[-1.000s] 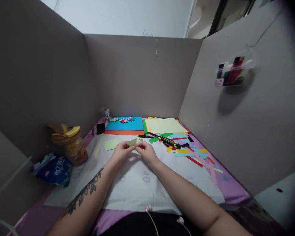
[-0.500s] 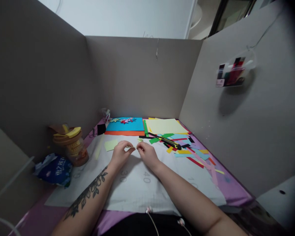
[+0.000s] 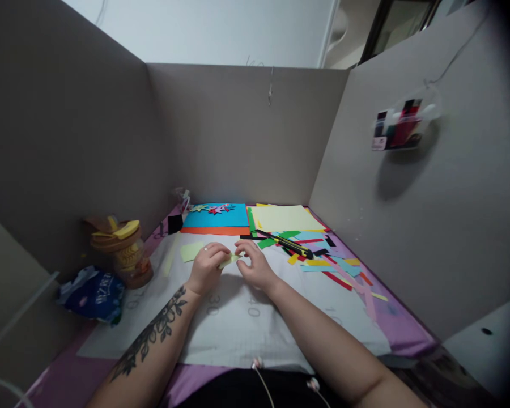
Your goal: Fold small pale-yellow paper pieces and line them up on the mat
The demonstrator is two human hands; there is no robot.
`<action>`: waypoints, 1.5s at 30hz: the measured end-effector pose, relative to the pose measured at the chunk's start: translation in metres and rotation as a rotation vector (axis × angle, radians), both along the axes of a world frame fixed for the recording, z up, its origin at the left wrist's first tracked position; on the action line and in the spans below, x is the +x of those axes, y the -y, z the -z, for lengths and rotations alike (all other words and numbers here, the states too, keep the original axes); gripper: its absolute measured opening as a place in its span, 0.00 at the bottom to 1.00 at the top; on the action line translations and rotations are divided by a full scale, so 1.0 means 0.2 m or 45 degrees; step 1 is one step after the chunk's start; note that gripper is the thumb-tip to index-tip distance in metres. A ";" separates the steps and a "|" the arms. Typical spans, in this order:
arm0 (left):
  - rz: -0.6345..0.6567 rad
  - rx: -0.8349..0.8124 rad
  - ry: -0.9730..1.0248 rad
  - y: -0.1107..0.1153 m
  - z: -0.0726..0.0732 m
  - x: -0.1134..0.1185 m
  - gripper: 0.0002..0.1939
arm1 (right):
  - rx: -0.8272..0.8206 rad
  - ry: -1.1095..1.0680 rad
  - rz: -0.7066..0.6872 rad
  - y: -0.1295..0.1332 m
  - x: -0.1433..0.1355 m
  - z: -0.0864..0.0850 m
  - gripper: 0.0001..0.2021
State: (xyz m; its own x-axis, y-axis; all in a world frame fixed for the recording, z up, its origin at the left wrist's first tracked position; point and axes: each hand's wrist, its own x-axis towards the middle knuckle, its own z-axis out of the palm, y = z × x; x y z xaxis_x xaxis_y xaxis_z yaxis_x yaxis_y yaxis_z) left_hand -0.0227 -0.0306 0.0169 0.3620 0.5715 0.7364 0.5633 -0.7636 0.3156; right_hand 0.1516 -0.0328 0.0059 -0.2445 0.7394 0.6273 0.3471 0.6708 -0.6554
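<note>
Head view: grey walls [image 3: 246, 130] border the left, far and right edges of the table [image 3: 403, 326]. A white sheet [image 3: 246, 343] covers most of its top. Both forearms [image 3: 323, 331] extend over the near edge and converge around the table's middle. The left hand [image 3: 207, 267] is back-up, thumb and fingers pinching a piece of paper [image 3: 226, 263]. The right hand [image 3: 257, 265] curves opposite, thumb and fingertips parted at the paper's right end; whether they touch it cannot be told. Room for movement lies between the hands and the near edge. A cream sheet [image 3: 284, 218] lies along the far edge. Rightward, a knife [image 3: 297, 248] and paper strips [image 3: 317, 268] limit the space. The held piece is small, narrow and pale yellow-green, above the white sheet.
</note>
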 end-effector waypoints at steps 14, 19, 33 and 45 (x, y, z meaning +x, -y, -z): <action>-0.084 -0.366 0.342 0.00 0.01 0.02 0.06 | -0.086 -0.187 -0.021 -0.01 0.00 -0.02 0.03; -0.089 -0.596 0.480 0.00 -0.01 0.04 0.09 | -0.106 -0.248 -0.026 -0.02 0.01 -0.02 0.01; 0.107 -0.819 0.694 -0.01 0.01 0.06 0.09 | -0.625 -0.676 -0.174 -0.07 -0.01 0.03 0.08; 0.152 -1.023 0.752 0.01 0.00 0.10 0.20 | -0.705 -0.755 -0.217 -0.07 -0.02 0.03 0.13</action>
State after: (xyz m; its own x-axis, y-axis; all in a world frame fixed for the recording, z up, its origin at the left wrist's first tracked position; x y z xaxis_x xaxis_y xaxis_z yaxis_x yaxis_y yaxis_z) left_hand -0.0036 -0.0318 0.0162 0.1507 0.9618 0.2284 0.0832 -0.2426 0.9666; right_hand 0.1485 -0.0192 0.0002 -0.1247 0.9619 0.2431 -0.2372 0.2090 -0.9487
